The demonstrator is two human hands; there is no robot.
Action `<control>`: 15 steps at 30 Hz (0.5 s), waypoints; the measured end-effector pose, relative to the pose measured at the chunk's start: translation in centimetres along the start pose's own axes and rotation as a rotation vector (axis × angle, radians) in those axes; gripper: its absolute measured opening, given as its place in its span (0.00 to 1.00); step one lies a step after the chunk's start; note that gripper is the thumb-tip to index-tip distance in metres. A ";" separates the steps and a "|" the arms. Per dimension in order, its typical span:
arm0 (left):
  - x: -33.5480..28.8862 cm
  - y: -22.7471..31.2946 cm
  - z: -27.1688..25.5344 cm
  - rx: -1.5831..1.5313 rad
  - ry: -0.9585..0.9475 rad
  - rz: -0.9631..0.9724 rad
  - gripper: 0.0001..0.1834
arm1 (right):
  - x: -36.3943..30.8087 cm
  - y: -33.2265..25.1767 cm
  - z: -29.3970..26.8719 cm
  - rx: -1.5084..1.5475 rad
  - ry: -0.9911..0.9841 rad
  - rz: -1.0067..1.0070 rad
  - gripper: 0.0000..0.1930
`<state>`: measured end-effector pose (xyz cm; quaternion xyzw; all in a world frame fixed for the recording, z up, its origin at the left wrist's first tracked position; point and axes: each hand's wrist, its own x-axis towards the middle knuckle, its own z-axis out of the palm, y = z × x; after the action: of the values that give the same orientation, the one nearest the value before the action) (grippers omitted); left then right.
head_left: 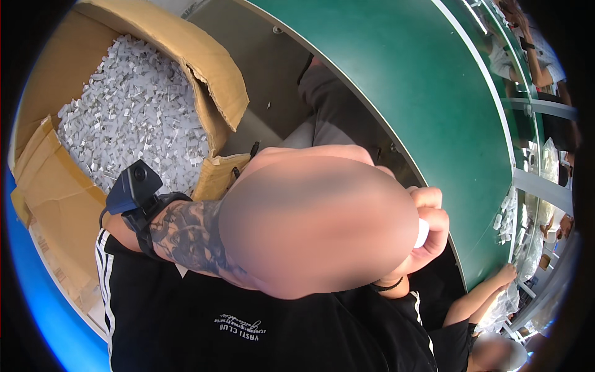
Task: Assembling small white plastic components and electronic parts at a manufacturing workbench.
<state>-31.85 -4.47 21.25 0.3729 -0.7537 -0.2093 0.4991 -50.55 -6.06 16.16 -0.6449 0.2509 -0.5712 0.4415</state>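
Note:
My left forearm, tattooed and with a small dark camera strapped near the wrist, reaches in from the left. A large blurred patch covers most of my left hand, so its fingers and anything in them are hidden. At the patch's right edge my right hand shows curled fingers, with a dark bracelet on its wrist. Those fingers are closed on a small white piece, partly covered, whose kind I cannot make out. Both hands are in front of my black shirt.
An open cardboard box at the left holds a heap of small white plastic pieces. A green curved-edge table spans the right, bearing small white pieces and clear bags. Another person's hand is at the table's lower right.

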 end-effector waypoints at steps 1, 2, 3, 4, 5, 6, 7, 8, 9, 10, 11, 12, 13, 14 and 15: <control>0.0 -0.2 0.2 -0.007 0.002 0.000 0.15 | -0.2 0.1 0.0 0.027 0.009 0.024 0.06; -0.1 -0.4 0.4 -0.025 0.023 -0.011 0.15 | -0.3 0.3 0.0 0.055 0.017 0.048 0.06; 0.0 -0.5 0.7 -0.045 0.039 -0.020 0.15 | -0.3 0.2 -0.2 0.049 0.022 0.050 0.06; 0.2 -0.5 0.7 -0.053 0.035 -0.018 0.15 | -0.4 0.2 -0.2 0.076 0.037 0.062 0.06; 0.4 -0.6 0.5 -0.146 0.014 -0.065 0.15 | -0.4 0.2 -0.3 0.102 0.053 0.074 0.06; 0.4 -0.5 0.2 -0.226 -0.002 -0.117 0.15 | -0.4 0.3 -0.2 0.106 0.050 0.075 0.06; 0.1 -0.5 0.0 -0.268 -0.003 -0.128 0.15 | -0.3 0.3 -0.1 0.097 0.038 0.055 0.06; 0.1 -0.4 -0.2 -0.266 -0.001 -0.129 0.15 | -0.3 0.3 -0.1 0.087 0.026 0.035 0.07; 0.2 -0.5 -0.4 -0.263 -0.030 -0.127 0.16 | -0.3 0.4 0.0 0.084 0.028 0.036 0.07; 0.2 -0.6 -0.5 -0.261 -0.060 -0.125 0.17 | -0.3 0.4 0.0 0.082 0.024 0.043 0.07; 0.4 -0.8 -0.4 -0.264 -0.060 -0.124 0.17 | -0.3 0.4 0.0 0.079 0.019 0.049 0.07; 0.7 -1.1 -0.2 -0.233 -0.020 -0.001 0.18 | -0.3 0.3 -0.2 0.072 0.023 0.047 0.07; 1.0 -1.3 -0.1 -0.203 0.022 0.121 0.20 | -0.2 0.3 -0.4 0.065 -0.008 0.058 0.07; 1.2 -1.0 -0.2 -0.210 0.021 0.127 0.20 | -0.2 0.2 -0.5 0.058 -0.039 0.069 0.07; 1.3 -0.5 -0.3 -0.185 -0.005 -0.002 0.19 | -0.3 0.1 -0.6 0.054 -0.037 0.069 0.07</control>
<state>-31.74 -5.78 21.84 0.3252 -0.7321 -0.2795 0.5293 -51.14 -6.03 15.86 -0.6342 0.2493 -0.5500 0.4828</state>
